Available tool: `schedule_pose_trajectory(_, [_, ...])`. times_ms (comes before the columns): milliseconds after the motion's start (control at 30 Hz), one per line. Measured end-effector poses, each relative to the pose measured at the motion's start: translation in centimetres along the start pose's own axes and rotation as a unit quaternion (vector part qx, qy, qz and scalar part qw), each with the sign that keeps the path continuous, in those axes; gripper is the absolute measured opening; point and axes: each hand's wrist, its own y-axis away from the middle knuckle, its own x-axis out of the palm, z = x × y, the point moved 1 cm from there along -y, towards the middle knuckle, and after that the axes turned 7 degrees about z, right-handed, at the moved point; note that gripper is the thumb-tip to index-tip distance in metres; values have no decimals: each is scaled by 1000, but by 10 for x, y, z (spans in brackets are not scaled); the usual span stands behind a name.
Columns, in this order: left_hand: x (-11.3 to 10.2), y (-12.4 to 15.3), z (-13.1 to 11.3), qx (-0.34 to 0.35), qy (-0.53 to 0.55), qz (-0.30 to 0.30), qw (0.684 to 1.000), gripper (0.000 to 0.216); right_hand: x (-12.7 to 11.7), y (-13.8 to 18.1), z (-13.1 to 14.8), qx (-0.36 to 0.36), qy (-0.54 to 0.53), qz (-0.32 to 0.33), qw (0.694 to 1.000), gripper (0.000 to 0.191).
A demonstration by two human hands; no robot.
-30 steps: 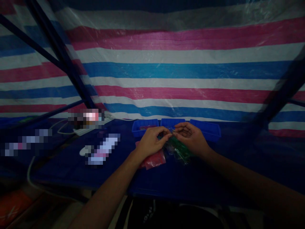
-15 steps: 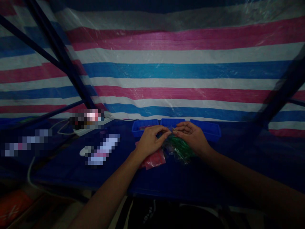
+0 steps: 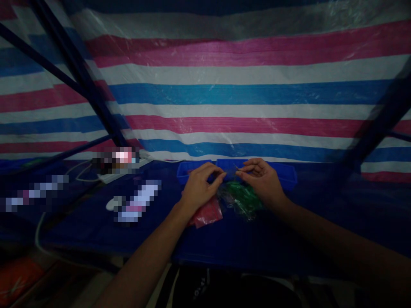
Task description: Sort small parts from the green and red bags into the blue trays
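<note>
My left hand (image 3: 201,186) is curled with thumb and fingers pinched together over a clear bag of red pieces (image 3: 208,214). My right hand (image 3: 260,179) pinches a thin small piece at its fingertips, just right of the left hand, above a clear bag of green pieces (image 3: 245,199). The two hands are a short gap apart. What the left fingers hold is too small and dark to make out.
Three blue plastic trays (image 3: 188,169) stand in a row behind the hands on a dark blue table (image 3: 257,244). A white power strip (image 3: 125,171) with cords and a small white object (image 3: 112,203) lie to the left. A striped tarp (image 3: 224,94) hangs behind.
Both hands have shifted slightly up and away from me, and a small gap has opened between their fingertips, which touched a second ago.
</note>
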Motion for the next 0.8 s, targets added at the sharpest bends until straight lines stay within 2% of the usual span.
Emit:
schedule_pose_trajectory(100, [1,1,-2,19,16,35,999,22,1,3,6,-66,80,-8,995,38])
schedule_pose_trajectory(167, [2,2,-5,31,44,69,996,23,2,8,10,-106,144,11,984,36])
schedule_pose_trajectory(333, [5,3,-12,11,88,122,989,28,6,19,15,-187,303,119,927,25])
schedule_pose_trajectory(467, [3,2,-10,-7,112,115,987,25,8,19,16,-221,344,175,896,39])
schedule_pose_trajectory(600, [1,0,-7,-12,140,108,984,26,10,18,17,-220,336,178,898,47])
schedule_pose_trajectory(800, [1,0,-3,-24,159,114,980,30,11,21,22,-197,296,127,926,32])
